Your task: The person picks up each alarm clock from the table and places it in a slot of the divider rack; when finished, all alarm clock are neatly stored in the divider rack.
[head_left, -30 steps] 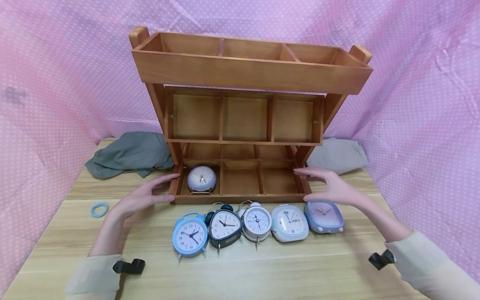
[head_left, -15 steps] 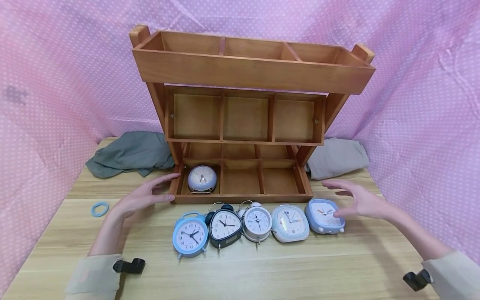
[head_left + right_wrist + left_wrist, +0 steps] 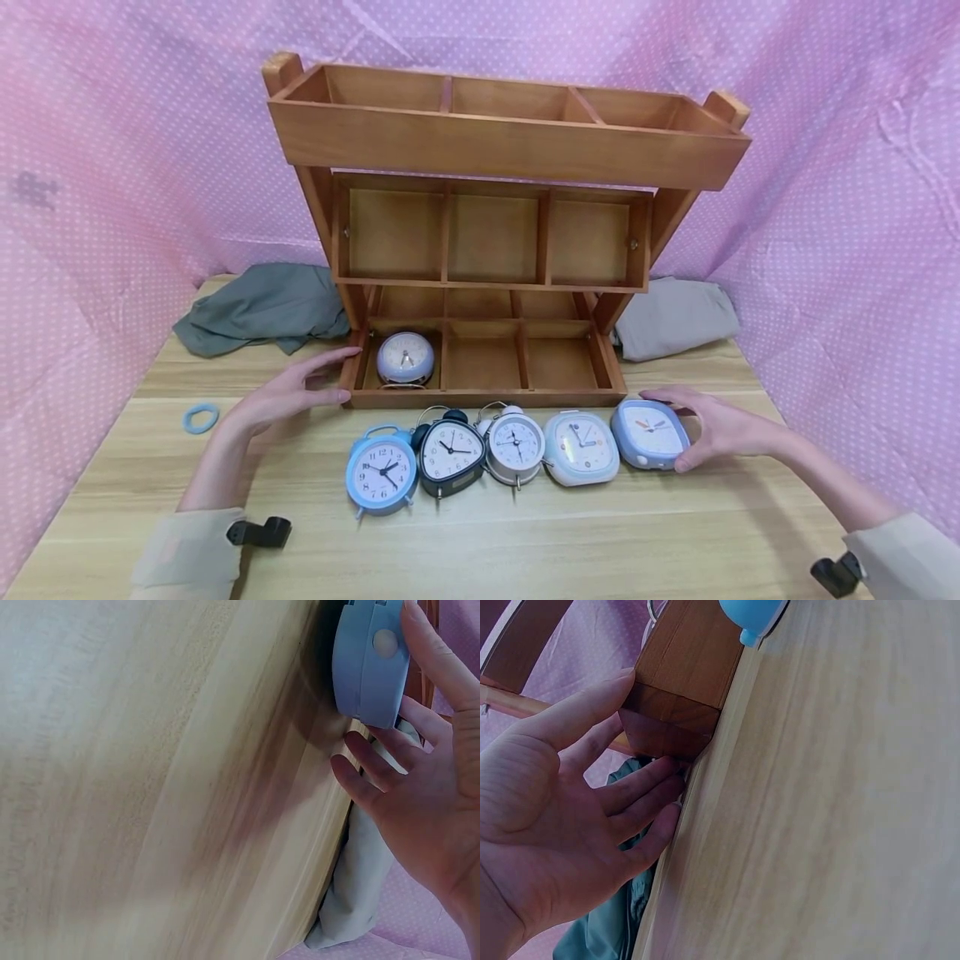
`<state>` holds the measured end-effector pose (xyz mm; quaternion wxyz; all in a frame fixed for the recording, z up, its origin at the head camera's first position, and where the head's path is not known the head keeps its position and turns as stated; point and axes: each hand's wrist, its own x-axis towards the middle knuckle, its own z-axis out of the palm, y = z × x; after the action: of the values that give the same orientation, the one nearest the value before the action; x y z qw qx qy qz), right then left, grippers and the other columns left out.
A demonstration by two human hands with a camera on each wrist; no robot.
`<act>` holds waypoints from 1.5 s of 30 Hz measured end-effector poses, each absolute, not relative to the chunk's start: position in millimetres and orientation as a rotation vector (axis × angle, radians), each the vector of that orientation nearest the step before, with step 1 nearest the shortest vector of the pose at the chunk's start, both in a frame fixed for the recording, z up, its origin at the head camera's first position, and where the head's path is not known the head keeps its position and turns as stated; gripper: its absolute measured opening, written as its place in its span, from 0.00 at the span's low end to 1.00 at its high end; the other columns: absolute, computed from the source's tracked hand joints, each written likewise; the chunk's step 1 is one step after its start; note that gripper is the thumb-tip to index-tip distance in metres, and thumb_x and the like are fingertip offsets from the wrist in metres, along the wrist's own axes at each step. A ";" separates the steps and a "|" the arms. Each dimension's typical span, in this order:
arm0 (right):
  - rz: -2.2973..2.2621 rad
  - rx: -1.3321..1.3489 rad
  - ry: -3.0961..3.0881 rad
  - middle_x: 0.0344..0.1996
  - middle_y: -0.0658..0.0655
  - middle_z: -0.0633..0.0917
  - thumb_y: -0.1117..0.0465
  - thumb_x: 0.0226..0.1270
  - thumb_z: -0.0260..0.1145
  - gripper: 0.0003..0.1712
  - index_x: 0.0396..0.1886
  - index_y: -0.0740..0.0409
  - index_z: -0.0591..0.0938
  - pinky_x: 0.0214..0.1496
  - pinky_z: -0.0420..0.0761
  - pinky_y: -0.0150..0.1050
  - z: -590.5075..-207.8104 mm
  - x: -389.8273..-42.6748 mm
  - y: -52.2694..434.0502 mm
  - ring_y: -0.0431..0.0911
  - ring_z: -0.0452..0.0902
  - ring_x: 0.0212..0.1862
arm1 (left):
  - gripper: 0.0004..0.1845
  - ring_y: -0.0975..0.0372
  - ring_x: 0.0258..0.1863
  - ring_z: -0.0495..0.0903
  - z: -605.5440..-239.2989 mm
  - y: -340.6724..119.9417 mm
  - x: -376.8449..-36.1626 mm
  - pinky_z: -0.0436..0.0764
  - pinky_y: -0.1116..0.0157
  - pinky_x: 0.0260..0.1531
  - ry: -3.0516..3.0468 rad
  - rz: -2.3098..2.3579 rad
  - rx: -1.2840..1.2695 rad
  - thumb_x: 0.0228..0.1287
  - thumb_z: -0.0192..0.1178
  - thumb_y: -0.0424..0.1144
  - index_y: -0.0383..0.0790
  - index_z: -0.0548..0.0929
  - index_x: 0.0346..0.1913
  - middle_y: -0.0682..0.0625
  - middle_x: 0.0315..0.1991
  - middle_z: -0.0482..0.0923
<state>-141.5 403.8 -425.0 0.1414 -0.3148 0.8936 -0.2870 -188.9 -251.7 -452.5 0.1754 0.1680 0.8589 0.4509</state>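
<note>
Right now the right hand point(image 3: 723, 429) wraps its grip around the periwinkle square alarm clock point(image 3: 649, 432), thumb at the near lower corner and fingers over the far top edge; the clock sits on the wooden surface point(image 3: 525, 533) at the end of a row of five. Just beside the grip stands the pale blue square clock point(image 3: 581, 446), then a white twin-bell clock point(image 3: 513, 442), a black triangular clock point(image 3: 449, 450) and a sky-blue round clock point(image 3: 380, 471). The left hand point(image 3: 288, 393) lies open, fingers straight against the corner of the wooden tiered organiser point(image 3: 487, 250), whose nearest bottom compartment holds a lavender round clock point(image 3: 405, 358).

The likely trouble is the neighbour: it stands so close that a sideways drag could knock it into the row. The wrist view shows the fingers only lightly set on a smooth plastic edge, so the clock could slip on lifting.
</note>
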 end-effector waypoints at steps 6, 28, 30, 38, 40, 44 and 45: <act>-0.737 -0.855 2.610 0.66 0.65 0.78 0.48 0.40 0.87 0.60 0.74 0.62 0.70 0.64 0.79 0.37 -422.4 -139.1 400.8 0.27 0.68 0.65 | 0.37 0.35 0.79 0.56 -452.0 -251.7 -189.7 0.59 0.31 0.73 2.425 1.270 0.456 0.71 0.64 0.50 0.55 0.63 0.80 0.39 0.82 0.55; -0.626 -0.878 2.695 0.63 0.60 0.80 0.44 0.36 0.88 0.63 0.73 0.60 0.70 0.64 0.77 0.40 -425.0 -135.8 395.5 0.35 0.70 0.65 | 0.38 0.36 0.79 0.55 -452.5 -250.5 -190.3 0.58 0.31 0.74 2.434 1.276 0.473 0.71 0.66 0.49 0.54 0.63 0.80 0.40 0.82 0.56; -0.621 -0.891 2.708 0.62 0.59 0.81 0.44 0.36 0.88 0.62 0.73 0.60 0.71 0.63 0.78 0.42 -425.6 -135.9 394.8 0.35 0.71 0.64 | 0.38 0.36 0.79 0.55 -452.0 -250.4 -190.4 0.59 0.31 0.73 2.438 1.273 0.482 0.71 0.66 0.49 0.53 0.63 0.80 0.39 0.82 0.56; -0.610 -0.920 2.737 0.60 0.55 0.81 0.45 0.34 0.89 0.59 0.69 0.58 0.73 0.61 0.79 0.40 -426.9 -135.8 392.1 0.34 0.72 0.62 | 0.38 0.35 0.79 0.55 -451.1 -250.9 -188.5 0.59 0.31 0.73 2.438 1.271 0.476 0.71 0.65 0.49 0.52 0.63 0.80 0.38 0.82 0.56; -0.609 -0.924 2.741 0.59 0.55 0.81 0.45 0.34 0.89 0.59 0.69 0.58 0.74 0.61 0.79 0.39 -427.0 -136.0 391.7 0.34 0.72 0.62 | 0.38 0.35 0.79 0.55 -451.5 -251.1 -187.9 0.58 0.30 0.73 2.436 1.273 0.464 0.71 0.65 0.49 0.53 0.63 0.80 0.39 0.82 0.55; -0.614 -0.941 2.742 0.59 0.54 0.82 0.46 0.34 0.89 0.58 0.68 0.57 0.74 0.61 0.78 0.38 -427.0 -136.5 391.5 0.34 0.72 0.62 | 0.38 0.36 0.79 0.55 -452.5 -251.2 -187.7 0.58 0.30 0.73 2.445 1.262 0.449 0.70 0.66 0.51 0.55 0.63 0.80 0.39 0.82 0.55; -0.621 -0.942 2.737 0.59 0.54 0.81 0.46 0.34 0.89 0.58 0.68 0.57 0.74 0.61 0.78 0.38 -426.9 -136.6 391.5 0.34 0.72 0.62 | 0.38 0.36 0.79 0.55 -452.1 -251.1 -187.7 0.58 0.30 0.73 2.448 1.260 0.449 0.70 0.66 0.51 0.55 0.63 0.80 0.39 0.82 0.55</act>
<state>-136.6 391.5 -426.9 0.0904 -0.3167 0.9208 -0.2088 -187.7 -251.1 -452.1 0.1752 0.1585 0.8640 0.4446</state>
